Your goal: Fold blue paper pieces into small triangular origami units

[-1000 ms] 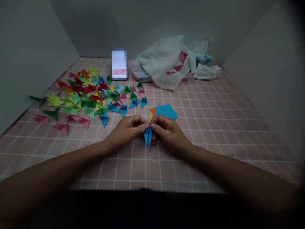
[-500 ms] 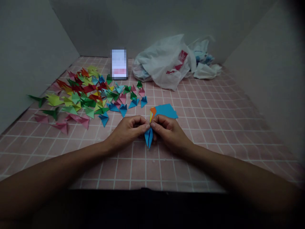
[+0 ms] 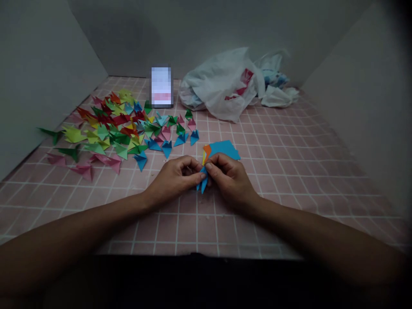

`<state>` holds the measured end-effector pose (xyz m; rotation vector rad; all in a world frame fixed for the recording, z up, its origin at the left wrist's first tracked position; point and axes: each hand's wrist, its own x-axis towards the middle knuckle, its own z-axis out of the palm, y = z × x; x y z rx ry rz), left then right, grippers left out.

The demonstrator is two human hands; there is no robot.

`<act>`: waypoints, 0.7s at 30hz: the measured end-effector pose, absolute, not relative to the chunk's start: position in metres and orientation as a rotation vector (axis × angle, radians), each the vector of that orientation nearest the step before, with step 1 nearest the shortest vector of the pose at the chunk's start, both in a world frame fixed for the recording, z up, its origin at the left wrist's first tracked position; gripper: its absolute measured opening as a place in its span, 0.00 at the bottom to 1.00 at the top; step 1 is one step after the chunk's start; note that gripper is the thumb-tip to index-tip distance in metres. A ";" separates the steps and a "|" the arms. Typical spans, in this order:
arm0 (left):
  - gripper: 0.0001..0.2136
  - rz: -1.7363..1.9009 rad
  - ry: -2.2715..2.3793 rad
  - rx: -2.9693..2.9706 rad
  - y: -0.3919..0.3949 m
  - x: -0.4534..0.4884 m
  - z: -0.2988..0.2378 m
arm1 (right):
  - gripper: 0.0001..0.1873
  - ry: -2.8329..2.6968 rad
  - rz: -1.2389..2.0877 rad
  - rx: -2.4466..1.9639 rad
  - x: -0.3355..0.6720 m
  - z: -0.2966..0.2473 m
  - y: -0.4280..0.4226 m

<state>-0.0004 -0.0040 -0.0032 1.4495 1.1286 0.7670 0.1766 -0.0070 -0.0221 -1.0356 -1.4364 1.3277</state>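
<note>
Between my two hands is a small piece of folded blue origami paper (image 3: 204, 185), its two narrow points hanging downward. My left hand (image 3: 180, 172) pinches it from the left with thumb and forefinger. From the right, the thumb and fingers of my right hand (image 3: 229, 177) close on its upper part, which is partly hidden. Just beyond the fingertips lie blue paper sheets (image 3: 225, 149), with orange paper (image 3: 207, 149) and a strip of yellow at their left end.
Many folded paper cranes (image 3: 119, 137) in several colours spread over the left of the checked tablecloth (image 3: 289, 171). Behind them stands a phone with a lit, blurred screen (image 3: 161, 86). White plastic bags (image 3: 222, 86) lie at the back, near the walls.
The fingers have shifted on the folded blue paper, and its two lower points now sit a little higher and further apart. Everything else on the table looks unmoved.
</note>
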 end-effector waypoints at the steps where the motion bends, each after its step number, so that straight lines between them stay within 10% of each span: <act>1: 0.09 0.761 1.141 1.453 -0.004 0.000 -0.002 | 0.09 -1.442 1.324 -1.034 0.177 -0.022 -0.007; 21: 0.10 0.735 1.052 1.297 -0.003 -0.002 0.002 | 0.12 -1.371 1.400 -1.034 0.180 -0.022 -0.004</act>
